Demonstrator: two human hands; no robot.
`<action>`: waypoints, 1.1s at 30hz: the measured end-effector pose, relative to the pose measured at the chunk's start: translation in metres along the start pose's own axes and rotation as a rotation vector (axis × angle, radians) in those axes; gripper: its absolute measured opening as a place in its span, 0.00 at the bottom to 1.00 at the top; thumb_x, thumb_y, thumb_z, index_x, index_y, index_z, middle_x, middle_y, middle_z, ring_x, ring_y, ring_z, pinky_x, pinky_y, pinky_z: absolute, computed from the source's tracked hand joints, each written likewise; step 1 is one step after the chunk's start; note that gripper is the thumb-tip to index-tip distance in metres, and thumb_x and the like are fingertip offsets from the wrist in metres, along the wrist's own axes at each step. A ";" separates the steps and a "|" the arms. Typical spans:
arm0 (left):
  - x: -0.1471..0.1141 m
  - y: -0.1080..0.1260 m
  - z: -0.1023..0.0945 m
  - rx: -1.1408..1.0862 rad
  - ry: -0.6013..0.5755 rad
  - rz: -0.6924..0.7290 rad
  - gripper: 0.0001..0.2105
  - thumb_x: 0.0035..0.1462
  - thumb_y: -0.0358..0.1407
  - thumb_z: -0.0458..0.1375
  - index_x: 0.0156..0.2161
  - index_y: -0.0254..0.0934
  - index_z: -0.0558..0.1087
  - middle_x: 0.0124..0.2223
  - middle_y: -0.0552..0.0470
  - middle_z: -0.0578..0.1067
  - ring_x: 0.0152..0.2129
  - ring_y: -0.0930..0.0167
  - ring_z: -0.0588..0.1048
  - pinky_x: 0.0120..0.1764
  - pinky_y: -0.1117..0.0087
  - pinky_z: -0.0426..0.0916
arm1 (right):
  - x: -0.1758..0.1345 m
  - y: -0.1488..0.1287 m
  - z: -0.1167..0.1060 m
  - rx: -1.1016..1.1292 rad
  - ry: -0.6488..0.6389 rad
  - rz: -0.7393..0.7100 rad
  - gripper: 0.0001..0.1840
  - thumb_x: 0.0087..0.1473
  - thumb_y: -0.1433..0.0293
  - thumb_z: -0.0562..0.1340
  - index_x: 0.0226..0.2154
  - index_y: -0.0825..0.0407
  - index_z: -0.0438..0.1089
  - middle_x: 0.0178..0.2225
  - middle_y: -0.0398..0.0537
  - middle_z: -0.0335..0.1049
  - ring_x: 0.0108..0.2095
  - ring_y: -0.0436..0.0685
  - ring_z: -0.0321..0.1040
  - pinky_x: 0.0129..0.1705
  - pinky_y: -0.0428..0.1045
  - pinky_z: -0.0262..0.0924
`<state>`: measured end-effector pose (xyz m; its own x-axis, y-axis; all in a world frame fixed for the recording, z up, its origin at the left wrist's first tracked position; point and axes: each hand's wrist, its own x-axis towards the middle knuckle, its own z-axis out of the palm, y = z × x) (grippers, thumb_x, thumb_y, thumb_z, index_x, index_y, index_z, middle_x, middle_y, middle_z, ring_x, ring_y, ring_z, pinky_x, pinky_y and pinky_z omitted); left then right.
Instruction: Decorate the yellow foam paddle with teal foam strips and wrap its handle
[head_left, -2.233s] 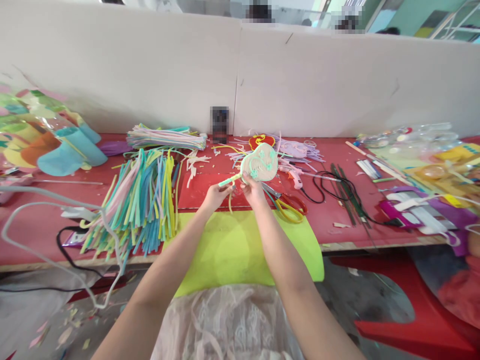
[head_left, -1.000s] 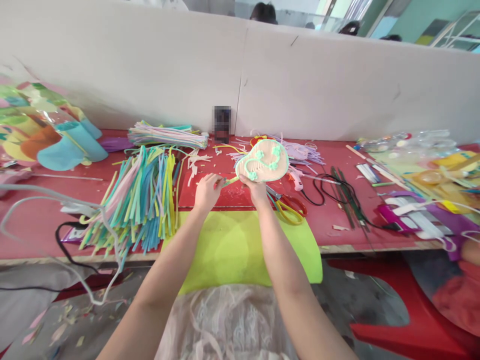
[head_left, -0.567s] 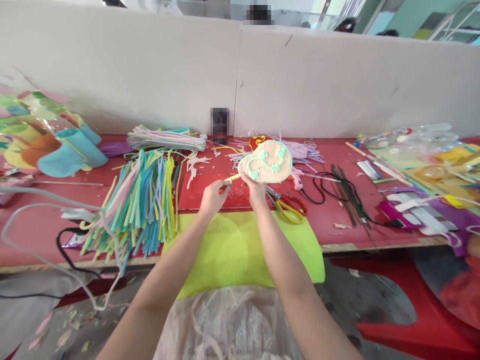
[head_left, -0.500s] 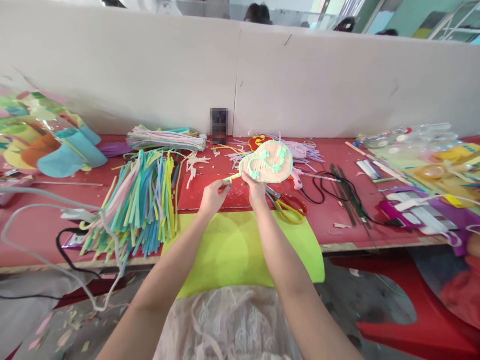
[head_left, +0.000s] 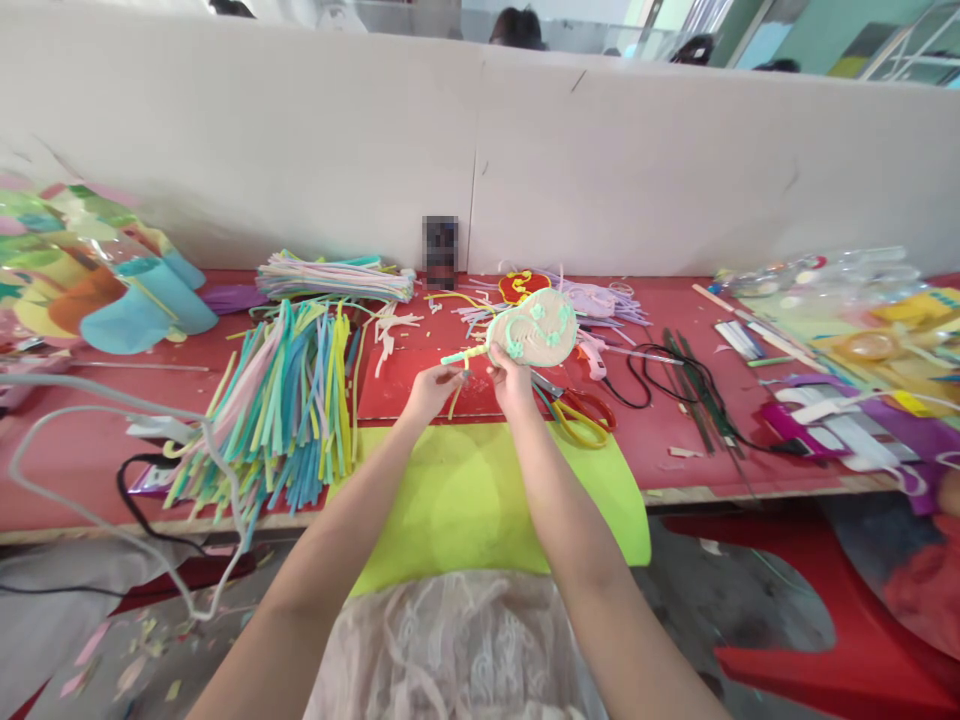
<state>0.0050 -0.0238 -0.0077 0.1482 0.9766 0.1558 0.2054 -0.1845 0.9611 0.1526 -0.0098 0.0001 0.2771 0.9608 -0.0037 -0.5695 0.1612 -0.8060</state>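
A rounded, pale hand fan [head_left: 544, 330] with mint-green trim and raised mint flowers is held over the red table. My right hand [head_left: 511, 382] is closed on the fan's lower left edge, where its handle begins. The thin handle [head_left: 454, 357], yellow and mint green, points left. Just below it, my left hand [head_left: 433, 388] pinches a yellow pipe cleaner [head_left: 454, 404] that hangs from the handle, its loose end dangling below the fingers. Under both hands lies a red board [head_left: 390, 390]. Scissors [head_left: 581, 415] with yellow and red handles rest right of my right wrist.
Bundled pipe cleaners [head_left: 289, 400] pile up at left, with another bundle [head_left: 337, 277] behind. A glue gun [head_left: 592, 358] and its black cord lie at right. A yellow-green sheet [head_left: 480, 500] drapes over the front edge. A white partition [head_left: 300, 150] closes off the back.
The fan has tilted and shifted slightly, its face now turned differently. My left hand has dropped a little below the handle, and the yellow pipe cleaner's hanging end has come into view.
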 end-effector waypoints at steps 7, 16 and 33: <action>0.007 -0.005 -0.013 -0.039 -0.010 -0.007 0.08 0.44 0.36 0.60 0.30 0.33 0.72 0.27 0.53 0.74 0.25 0.74 0.70 0.31 0.74 0.63 | 0.001 -0.006 -0.008 0.166 -0.150 0.160 0.13 0.35 0.73 0.69 0.29 0.49 0.70 0.26 0.35 0.71 0.24 0.43 0.64 0.19 0.38 0.57; 0.007 -0.001 -0.025 -0.240 -0.216 -0.189 0.11 0.49 0.34 0.53 0.37 0.32 0.70 0.20 0.55 0.70 0.14 0.76 0.66 0.21 0.75 0.60 | 0.005 -0.012 -0.013 0.161 -0.175 0.181 0.11 0.37 0.73 0.68 0.29 0.49 0.70 0.27 0.37 0.72 0.25 0.44 0.65 0.18 0.38 0.56; -0.002 0.008 -0.026 0.013 -0.490 -0.018 0.15 0.50 0.43 0.57 0.38 0.32 0.73 0.25 0.52 0.73 0.20 0.75 0.71 0.26 0.74 0.65 | 0.013 -0.007 -0.017 -0.006 0.004 0.032 0.20 0.35 0.70 0.68 0.37 0.48 0.71 0.37 0.41 0.73 0.33 0.48 0.69 0.24 0.39 0.62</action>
<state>-0.0189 -0.0247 0.0059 0.5820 0.8131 0.0103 0.2237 -0.1722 0.9593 0.1729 -0.0022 -0.0044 0.2624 0.9644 -0.0319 -0.5735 0.1293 -0.8090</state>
